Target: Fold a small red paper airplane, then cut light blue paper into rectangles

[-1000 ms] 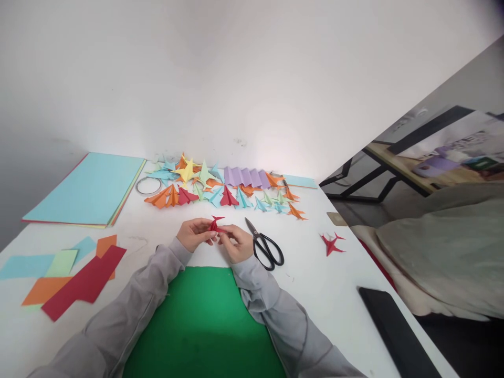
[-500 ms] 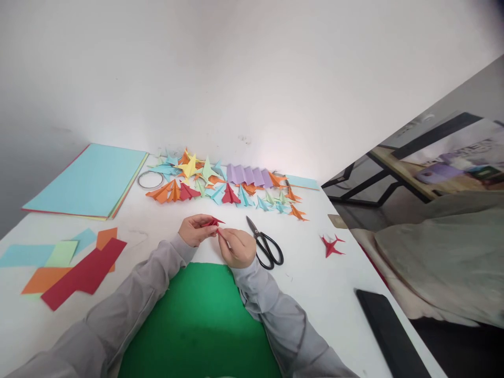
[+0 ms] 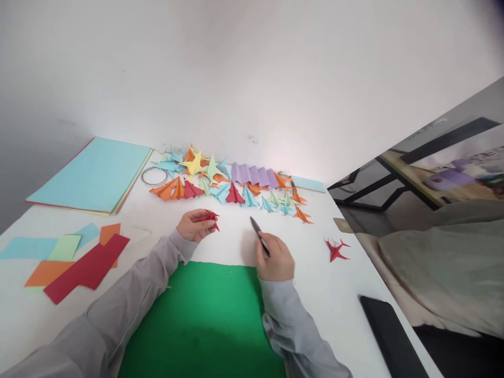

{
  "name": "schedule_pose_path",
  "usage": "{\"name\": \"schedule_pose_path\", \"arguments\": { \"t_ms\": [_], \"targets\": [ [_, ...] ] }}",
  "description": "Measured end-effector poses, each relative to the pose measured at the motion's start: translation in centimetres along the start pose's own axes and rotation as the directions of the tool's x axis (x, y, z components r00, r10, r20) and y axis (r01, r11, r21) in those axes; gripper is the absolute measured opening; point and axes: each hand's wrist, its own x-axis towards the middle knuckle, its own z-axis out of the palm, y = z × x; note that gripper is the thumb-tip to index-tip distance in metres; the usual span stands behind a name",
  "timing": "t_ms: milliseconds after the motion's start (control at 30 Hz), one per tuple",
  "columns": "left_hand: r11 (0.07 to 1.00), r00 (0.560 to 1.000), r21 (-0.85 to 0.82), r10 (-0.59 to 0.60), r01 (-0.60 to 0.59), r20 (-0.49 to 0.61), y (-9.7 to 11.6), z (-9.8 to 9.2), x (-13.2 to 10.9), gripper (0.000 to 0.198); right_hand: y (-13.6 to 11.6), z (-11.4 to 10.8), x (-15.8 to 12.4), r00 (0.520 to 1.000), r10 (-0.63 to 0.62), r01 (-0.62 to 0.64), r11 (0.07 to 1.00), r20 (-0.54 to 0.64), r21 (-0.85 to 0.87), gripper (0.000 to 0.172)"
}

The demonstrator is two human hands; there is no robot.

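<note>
Between the thumb and fingers of my left hand (image 3: 190, 226) is a small red folded paper piece (image 3: 213, 217) with pointed tips, held above the white table. My right hand (image 3: 277, 260) is closed on the scissors (image 3: 255, 227), whose dark blades point away from me while the black handles are hidden under the hand. A green mat (image 3: 197, 315) lies below and between my forearms. Off to the right rests another red folded paper figure (image 3: 336, 251) with several points.
Folded paper figures in many colours, including a yellow one (image 3: 194, 165), line the wall beside purple pleated paper (image 3: 254, 175). A wire ring (image 3: 154, 183), blue sheets (image 3: 92, 170) and red strips (image 3: 88, 268) lie left. A black flat object (image 3: 389, 336) sits at the right edge.
My right hand has let go of the red folded paper, moved right and taken hold of the scissors. My left hand still holds the paper, now turned a little.
</note>
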Motion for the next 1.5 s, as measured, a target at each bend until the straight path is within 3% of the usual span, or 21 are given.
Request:
{"name": "schedule_pose_path", "arguments": {
  "t_ms": [100, 267, 333, 433, 500, 567, 633, 667, 700, 767, 867, 967, 1067, 1167, 1267, 1367, 1500],
  "targets": [
    [1.000, 1.000, 0.004, 0.003, -0.003, 0.010, 0.1, 0.0, 0.0, 0.024, 3.2, -0.9, -2.4, 0.963, 0.065, 0.016, 0.954, 0.261, -0.298, 0.026],
    [1.000, 1.000, 0.029, -0.002, 0.001, 0.021, 0.1, 0.1, 0.0, 0.024, 3.9, -1.0, -2.6, 0.874, 0.243, -0.094, 0.934, 0.421, -0.344, 0.029],
    [1.000, 1.000, 0.030, -0.001, 0.000, 0.019, 0.1, 0.0, 0.0, 0.024, 3.3, -0.8, -1.1, 0.794, 0.370, -0.198, 0.908, 0.483, -0.370, 0.024],
    [1.000, 1.000, 0.025, 0.017, -0.017, 0.015, 0.0, -0.2, 0.3, 0.025, 2.6, -0.9, 1.0, 0.609, 0.581, -0.414, 0.813, 0.540, -0.409, 0.017],
    [0.999, 1.000, 0.022, 0.027, -0.028, 0.004, 0.0, -0.3, 0.5, 0.027, 2.2, -1.3, 1.6, 0.537, 0.647, -0.595, 0.745, 0.541, -0.302, 0.015],
    [0.999, 0.999, 0.024, 0.031, -0.031, -0.006, -0.1, -0.5, 0.7, 0.028, 1.5, -1.9, 1.5, 0.465, 0.635, -0.799, 0.601, 0.617, -0.017, 0.020],
    [0.999, 0.999, 0.031, 0.033, -0.033, -0.006, -0.2, -0.6, 0.7, 0.028, 0.2, -2.7, 0.8, 0.343, 0.478, -0.934, 0.264, 0.809, 0.241, 0.036],
    [0.999, 1.000, 0.036, 0.030, -0.030, 0.005, -0.2, -0.7, 0.7, 0.027, -0.7, -3.0, 0.3, 0.317, 0.417, -0.948, 0.122, 0.852, 0.293, 0.046],
    [0.999, 1.000, 0.043, 0.022, -0.023, 0.021, -0.2, -0.8, 0.8, 0.027, -1.7, -3.2, -0.1, 0.296, 0.351, -0.953, 0.042, 0.888, 0.301, 0.055],
    [0.998, 0.998, 0.058, -0.003, 0.000, 0.060, -0.1, -1.0, 0.8, 0.027, -3.8, -3.5, -0.9, 0.319, 0.219, -0.941, -0.039, 0.922, 0.336, 0.059],
    [0.997, 0.995, 0.068, -0.029, 0.023, 0.091, -0.1, -1.1, 0.8, 0.026, -6.5, -3.6, -1.6, 0.329, 0.118, -0.918, -0.191, 0.937, 0.346, 0.047],
    [0.998, 0.995, 0.066, -0.030, 0.024, 0.091, 0.0, -0.9, 0.8, 0.027, -7.9, -3.6, -1.9, 0.424, 0.038, -0.864, -0.284, 0.905, 0.416, 0.041],
    [0.997, 0.996, 0.073, -0.026, 0.019, 0.086, 0.1, -0.5, 0.7, 0.028, -8.4, -3.8, -2.1, 0.527, 0.099, -0.805, -0.261, 0.844, 0.533, 0.044],
    [0.996, 0.996, 0.085, -0.020, 0.013, 0.088, 0.2, -0.4, 0.6, 0.027, -8.6, -3.8, -2.4, 0.579, 0.113, -0.792, -0.156, 0.808, 0.590, 0.051],
    [0.994, 0.995, 0.109, -0.023, 0.012, 0.099, 0.1, -0.7, 0.7, 0.025, -8.7, -3.6, -2.8, 0.567, 0.088, -0.804, -0.156, 0.819, 0.574, 0.049],
    [0.992, 0.994, 0.124, -0.014, 0.000, 0.106, 0.0, -1.1, 0.8, 0.024, -8.8, -3.5, -2.8, 0.513, 0.122, -0.824, -0.207, 0.850, 0.527, 0.044],
    [0.993, 0.996, 0.115, -0.017, 0.006, 0.093, 0.0, -0.8, 0.8, 0.025, -8.6, -4.0, -2.2, 0.445, 0.105, -0.873, -0.168, 0.889, 0.457, 0.043]
  ]
}}
